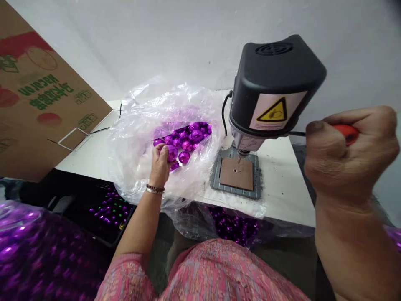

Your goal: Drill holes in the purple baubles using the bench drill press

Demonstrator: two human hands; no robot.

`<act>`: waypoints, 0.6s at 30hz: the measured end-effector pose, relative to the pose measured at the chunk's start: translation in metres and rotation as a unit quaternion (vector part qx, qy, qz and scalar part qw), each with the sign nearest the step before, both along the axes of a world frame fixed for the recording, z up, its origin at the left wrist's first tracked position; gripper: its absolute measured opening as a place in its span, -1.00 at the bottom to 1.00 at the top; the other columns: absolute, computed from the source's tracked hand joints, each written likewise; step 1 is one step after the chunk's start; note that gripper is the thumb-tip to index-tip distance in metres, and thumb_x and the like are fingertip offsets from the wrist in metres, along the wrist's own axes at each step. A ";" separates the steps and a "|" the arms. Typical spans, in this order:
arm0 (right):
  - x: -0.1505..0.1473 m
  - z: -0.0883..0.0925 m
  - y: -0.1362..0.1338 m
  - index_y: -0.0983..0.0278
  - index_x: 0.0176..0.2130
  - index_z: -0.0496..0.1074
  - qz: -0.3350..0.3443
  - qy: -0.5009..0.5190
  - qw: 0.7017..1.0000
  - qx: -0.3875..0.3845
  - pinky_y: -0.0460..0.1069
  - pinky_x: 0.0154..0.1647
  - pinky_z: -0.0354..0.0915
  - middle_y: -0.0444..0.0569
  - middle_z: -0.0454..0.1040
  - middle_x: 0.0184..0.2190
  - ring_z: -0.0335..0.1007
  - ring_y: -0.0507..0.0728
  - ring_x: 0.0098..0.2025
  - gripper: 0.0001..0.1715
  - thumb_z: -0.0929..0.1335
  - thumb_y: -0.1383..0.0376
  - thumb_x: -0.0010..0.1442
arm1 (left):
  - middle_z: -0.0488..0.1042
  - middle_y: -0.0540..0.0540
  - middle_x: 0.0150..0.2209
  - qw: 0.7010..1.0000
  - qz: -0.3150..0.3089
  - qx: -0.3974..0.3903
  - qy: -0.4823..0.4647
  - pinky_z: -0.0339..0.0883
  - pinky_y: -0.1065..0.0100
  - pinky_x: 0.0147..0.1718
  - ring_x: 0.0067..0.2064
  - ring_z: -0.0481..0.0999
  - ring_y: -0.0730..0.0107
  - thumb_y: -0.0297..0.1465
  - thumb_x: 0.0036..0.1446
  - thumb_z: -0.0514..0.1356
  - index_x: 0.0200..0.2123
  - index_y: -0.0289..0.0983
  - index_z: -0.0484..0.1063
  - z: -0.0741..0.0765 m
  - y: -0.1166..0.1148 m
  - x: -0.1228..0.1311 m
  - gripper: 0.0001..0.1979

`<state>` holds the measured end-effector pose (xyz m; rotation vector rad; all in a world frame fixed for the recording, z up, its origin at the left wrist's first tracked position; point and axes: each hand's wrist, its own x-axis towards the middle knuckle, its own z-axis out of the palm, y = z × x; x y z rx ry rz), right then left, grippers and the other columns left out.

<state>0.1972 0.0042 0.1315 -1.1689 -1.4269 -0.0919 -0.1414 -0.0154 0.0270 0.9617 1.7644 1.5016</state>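
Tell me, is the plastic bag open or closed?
Open: the left hand reaches through its gathered plastic into the bag, among the purple balls.

Bright, even indoor light, with soft shadows and a wide-angle bend at the edges.

The pale wall (175,37) is evenly lit with no lamp in view, and shadows on the surface (282,192) stay faint. Hard white glints spark off the purple baubles (188,142) and the plastic bag (134,138). The right hand (351,154), close to the lens, looks slightly soft, the carton (40,92) warps, and a dark smudge (393,8) clouds the top right corner.
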 end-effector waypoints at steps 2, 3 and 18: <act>0.000 -0.001 -0.001 0.31 -0.43 0.29 0.017 0.000 1.000 0.006 -0.12 -0.44 0.16 -0.17 0.25 -0.51 0.13 -0.12 -0.50 -0.71 0.31 0.12 0.08 | 0.52 -0.19 -0.13 0.977 -0.070 -0.009 -0.199 0.45 0.32 -0.37 -0.20 0.57 0.23 0.10 0.20 0.04 0.01 -0.21 0.34 0.002 -0.008 0.031 -0.44; -0.001 -0.001 -0.001 0.31 -0.42 0.29 0.024 -0.002 1.000 0.008 -0.12 -0.44 0.16 -0.18 0.24 -0.52 0.11 -0.13 -0.50 -0.71 0.31 0.12 0.09 | 0.52 -0.19 -0.16 0.960 -0.098 -0.023 -0.263 0.43 0.33 -0.41 -0.24 0.57 0.25 0.14 0.19 0.02 -0.03 -0.22 0.36 0.003 -0.011 0.044 -0.42; -0.001 -0.001 -0.005 0.28 -0.37 0.21 0.049 0.007 0.998 -0.032 -0.12 -0.36 0.21 -0.17 0.30 -0.49 0.10 -0.10 -0.45 -0.69 0.28 0.08 0.16 | 0.55 -0.31 -0.05 0.888 -0.261 -0.096 -0.367 0.49 0.02 -0.06 -0.03 0.58 0.03 0.08 0.14 0.06 -0.05 -0.29 0.45 -0.015 -0.046 0.112 -0.41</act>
